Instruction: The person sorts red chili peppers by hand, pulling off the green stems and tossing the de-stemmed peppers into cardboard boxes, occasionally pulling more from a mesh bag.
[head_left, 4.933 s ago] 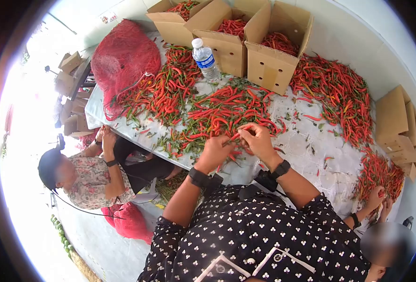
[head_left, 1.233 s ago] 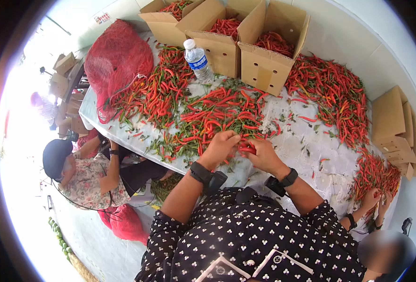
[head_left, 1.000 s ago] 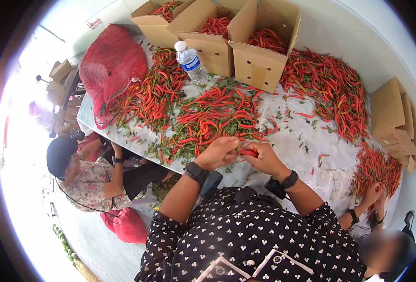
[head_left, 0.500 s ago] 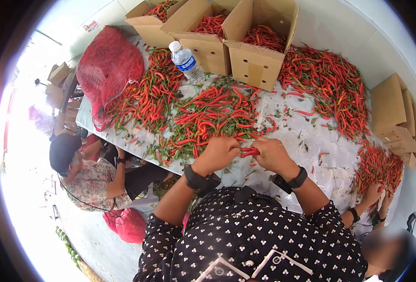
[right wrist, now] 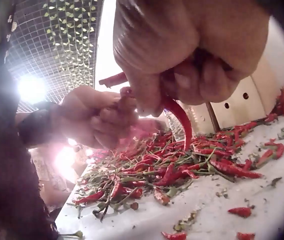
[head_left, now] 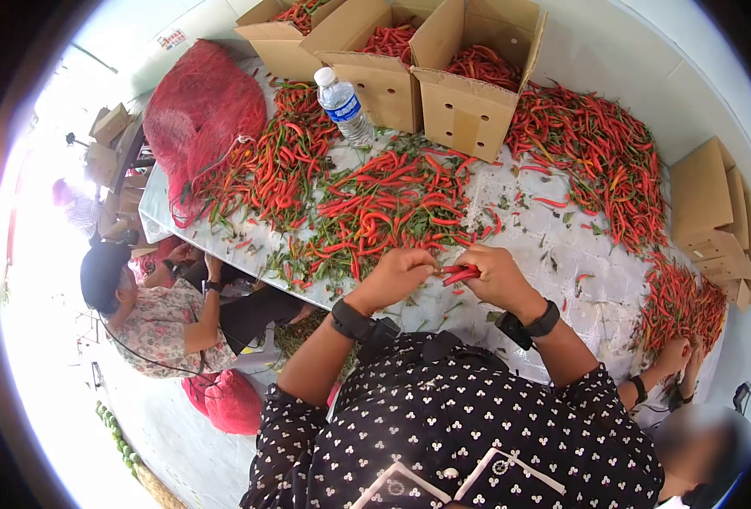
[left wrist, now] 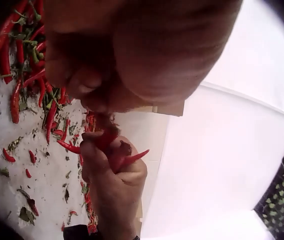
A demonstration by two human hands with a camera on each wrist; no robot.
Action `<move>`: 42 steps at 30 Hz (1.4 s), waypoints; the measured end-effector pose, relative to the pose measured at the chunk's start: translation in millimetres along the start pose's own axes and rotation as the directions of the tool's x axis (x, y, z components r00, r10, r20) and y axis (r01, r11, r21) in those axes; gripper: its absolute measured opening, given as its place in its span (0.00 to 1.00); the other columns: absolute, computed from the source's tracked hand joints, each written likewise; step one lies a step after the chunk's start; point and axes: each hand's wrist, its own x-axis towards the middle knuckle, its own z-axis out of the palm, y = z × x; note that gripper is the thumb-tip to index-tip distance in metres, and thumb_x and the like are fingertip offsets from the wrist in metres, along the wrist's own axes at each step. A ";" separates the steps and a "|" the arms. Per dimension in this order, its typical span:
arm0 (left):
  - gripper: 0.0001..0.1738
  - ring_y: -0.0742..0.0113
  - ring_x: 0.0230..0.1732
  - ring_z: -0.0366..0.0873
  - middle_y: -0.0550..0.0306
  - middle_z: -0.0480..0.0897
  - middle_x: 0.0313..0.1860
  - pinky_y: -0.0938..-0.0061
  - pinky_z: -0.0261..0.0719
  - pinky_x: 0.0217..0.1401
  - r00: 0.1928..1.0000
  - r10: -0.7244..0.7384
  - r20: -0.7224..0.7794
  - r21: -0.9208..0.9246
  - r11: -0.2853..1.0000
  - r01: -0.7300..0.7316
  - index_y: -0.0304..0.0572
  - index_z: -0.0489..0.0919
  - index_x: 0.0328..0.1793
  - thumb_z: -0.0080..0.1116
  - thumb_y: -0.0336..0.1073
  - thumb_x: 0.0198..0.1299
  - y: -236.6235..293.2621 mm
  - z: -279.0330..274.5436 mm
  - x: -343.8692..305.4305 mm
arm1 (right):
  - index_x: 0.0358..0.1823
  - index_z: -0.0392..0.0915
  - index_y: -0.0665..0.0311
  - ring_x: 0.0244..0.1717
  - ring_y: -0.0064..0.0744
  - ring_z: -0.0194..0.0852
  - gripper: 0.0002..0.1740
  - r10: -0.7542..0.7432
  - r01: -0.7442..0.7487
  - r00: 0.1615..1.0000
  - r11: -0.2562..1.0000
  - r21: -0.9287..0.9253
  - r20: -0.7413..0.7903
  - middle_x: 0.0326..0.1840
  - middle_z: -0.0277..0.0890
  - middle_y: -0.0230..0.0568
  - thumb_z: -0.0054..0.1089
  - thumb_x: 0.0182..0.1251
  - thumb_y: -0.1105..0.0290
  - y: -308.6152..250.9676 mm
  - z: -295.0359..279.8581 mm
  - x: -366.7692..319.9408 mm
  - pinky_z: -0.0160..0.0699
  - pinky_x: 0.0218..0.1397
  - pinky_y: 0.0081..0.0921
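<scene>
My right hand (head_left: 501, 282) grips several red chili peppers (head_left: 460, 274) between thumb and curled fingers, their ends pointing toward my left hand. In the right wrist view, one curved chili (right wrist: 181, 120) hangs below the right hand's fingers. My left hand (head_left: 392, 280) is close beside it, thumb and forefinger pinching at a chili's stem end. The left wrist view has the left hand dark across the top and the right hand (left wrist: 114, 187) below, red chilies sticking out on both sides. Beyond both hands lies a heap of red chilies (head_left: 392, 208) with green stems and leaves.
Open cardboard boxes (head_left: 464, 110) of chilies stand at the back, a water bottle (head_left: 346, 106) before them. A red mesh sack (head_left: 206, 127) lies left. More chilies (head_left: 600, 170) are piled right. One person (head_left: 150, 314) sits at left, another person's hands (head_left: 676, 356) work at right.
Since the oldest frame, the right hand has come to hold several chilies in a bunch. Both hands stay together over the table's near side, lately shifting only slightly.
</scene>
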 end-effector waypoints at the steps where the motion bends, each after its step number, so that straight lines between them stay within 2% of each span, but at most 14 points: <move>1: 0.08 0.81 0.29 0.69 0.65 0.76 0.27 0.79 0.69 0.32 0.999 -0.041 0.015 -0.044 0.998 0.042 0.32 0.77 0.38 0.51 0.30 0.57 -1.3 -1.0 -0.2 | 0.30 0.74 0.63 0.31 0.47 0.71 0.10 0.002 -0.002 1.000 1.000 -0.022 0.004 0.27 0.71 0.44 0.59 0.42 0.75 1.1 0.1 -0.8 0.70 0.32 0.35; 8: 0.08 0.74 0.28 0.74 0.57 0.79 0.28 0.77 0.72 0.34 0.996 0.077 -0.054 0.185 0.980 -0.066 0.34 0.78 0.37 0.54 0.31 0.53 14.5 7.7 -4.5 | 0.27 0.74 0.62 0.32 0.47 0.72 0.09 0.037 -0.036 0.999 0.988 -0.147 0.009 0.26 0.72 0.43 0.61 0.41 0.72 1.2 1.5 -4.8 0.71 0.33 0.37; 10: 0.07 0.67 0.26 0.76 0.51 0.79 0.26 0.74 0.73 0.32 0.979 0.175 -0.102 0.382 0.916 -0.123 0.34 0.79 0.34 0.56 0.30 0.50 8.8 10.9 -1.8 | 0.26 0.74 0.62 0.32 0.46 0.73 0.09 0.052 -0.046 0.998 0.968 -0.246 0.019 0.26 0.72 0.42 0.63 0.41 0.71 -4.5 1.0 -5.1 0.71 0.34 0.38; 16: 0.07 0.66 0.22 0.75 0.52 0.78 0.23 0.72 0.72 0.27 0.917 0.390 -0.081 0.536 0.793 -0.290 0.35 0.79 0.33 0.56 0.30 0.48 1.1 15.4 1.9 | 0.25 0.74 0.62 0.31 0.46 0.73 0.09 0.051 -0.037 0.998 0.944 -0.327 0.035 0.25 0.72 0.42 0.64 0.41 0.70 -14.4 -2.3 -6.9 0.71 0.33 0.39; 17: 0.07 0.66 0.22 0.75 0.52 0.78 0.23 0.72 0.72 0.27 0.918 0.389 -0.080 0.536 0.793 -0.289 0.35 0.79 0.33 0.56 0.30 0.48 2.5 14.8 1.6 | 0.25 0.74 0.62 0.31 0.46 0.73 0.09 0.052 -0.038 0.998 0.944 -0.327 0.034 0.25 0.72 0.42 0.64 0.41 0.70 -12.9 -2.3 -7.3 0.71 0.33 0.39; 20: 0.07 0.65 0.23 0.76 0.50 0.79 0.23 0.73 0.73 0.29 0.980 0.158 -0.118 0.272 0.955 -0.122 0.36 0.80 0.32 0.56 0.32 0.49 6.6 9.2 1.0 | 0.25 0.75 0.62 0.31 0.46 0.73 0.09 0.077 -0.070 0.996 0.985 -0.160 0.039 0.25 0.73 0.42 0.64 0.41 0.70 -7.1 -2.7 -8.3 0.71 0.33 0.39; 22: 0.08 0.70 0.24 0.77 0.51 0.80 0.24 0.75 0.73 0.30 0.994 -0.082 -0.075 0.122 0.988 0.090 0.34 0.80 0.34 0.56 0.32 0.50 6.3 5.2 2.6 | 0.25 0.75 0.62 0.31 0.46 0.73 0.08 0.083 -0.080 0.996 0.988 -0.130 0.016 0.25 0.73 0.43 0.63 0.41 0.71 -5.6 -2.6 -9.2 0.70 0.32 0.39; 26: 0.09 0.71 0.24 0.76 0.51 0.80 0.23 0.75 0.73 0.30 0.997 -0.049 -0.056 0.054 0.997 0.052 0.33 0.79 0.34 0.57 0.32 0.51 6.9 11.5 1.6 | 0.25 0.75 0.62 0.30 0.47 0.73 0.09 0.081 -0.077 0.997 0.983 -0.165 0.014 0.25 0.73 0.43 0.63 0.40 0.71 -7.5 -1.7 -8.5 0.70 0.32 0.39; 28: 0.08 0.79 0.20 0.68 0.58 0.75 0.19 0.78 0.67 0.24 0.994 0.069 -0.086 0.227 0.973 -0.048 0.33 0.79 0.35 0.55 0.32 0.53 11.8 12.8 1.0 | 0.25 0.75 0.62 0.30 0.47 0.73 0.08 0.073 -0.071 0.997 0.979 -0.191 0.008 0.24 0.73 0.43 0.63 0.41 0.71 -8.7 -0.3 -8.3 0.70 0.31 0.39; 32: 0.08 0.79 0.20 0.68 0.58 0.75 0.19 0.78 0.67 0.24 0.987 0.111 -0.116 0.294 0.953 -0.073 0.33 0.79 0.34 0.55 0.32 0.53 14.0 13.5 0.4 | 0.24 0.76 0.62 0.29 0.49 0.72 0.07 0.077 -0.074 0.997 0.988 -0.135 0.013 0.23 0.73 0.44 0.62 0.40 0.72 -3.5 1.0 -7.7 0.69 0.30 0.39; 34: 0.08 0.72 0.23 0.71 0.53 0.78 0.23 0.74 0.70 0.28 0.991 0.065 -0.115 0.230 0.973 -0.037 0.32 0.78 0.33 0.56 0.32 0.52 13.8 13.2 0.9 | 0.27 0.78 0.65 0.21 0.28 0.70 0.08 0.136 -0.136 0.990 0.991 -0.013 0.035 0.20 0.74 0.38 0.67 0.46 0.71 4.1 3.8 -9.0 0.68 0.26 0.24; 35: 0.08 0.72 0.23 0.71 0.53 0.78 0.23 0.74 0.70 0.28 0.991 0.065 -0.115 0.229 0.973 -0.037 0.32 0.78 0.33 0.56 0.32 0.52 11.7 13.0 1.5 | 0.27 0.78 0.65 0.21 0.28 0.70 0.08 0.137 -0.136 0.990 0.991 -0.014 0.035 0.20 0.74 0.38 0.67 0.46 0.71 4.3 2.7 -9.4 0.68 0.26 0.24; 37: 0.08 0.72 0.23 0.71 0.54 0.77 0.22 0.75 0.70 0.28 0.995 -0.019 -0.096 0.064 0.998 0.026 0.33 0.77 0.33 0.56 0.32 0.53 5.8 12.3 3.0 | 0.31 0.80 0.67 0.23 0.17 0.68 0.07 0.336 -0.378 0.921 0.892 0.248 0.195 0.22 0.76 0.33 0.65 0.50 0.73 4.1 0.5 -9.6 0.67 0.27 0.18; 42: 0.08 0.69 0.24 0.74 0.53 0.78 0.22 0.74 0.71 0.28 0.997 0.058 -0.048 0.165 0.985 -0.050 0.33 0.77 0.32 0.55 0.33 0.53 13.6 13.3 1.7 | 0.30 0.79 0.69 0.26 0.15 0.69 0.06 0.387 -0.471 0.879 0.798 0.376 0.280 0.22 0.76 0.30 0.62 0.54 0.73 1.6 0.5 -9.4 0.67 0.28 0.16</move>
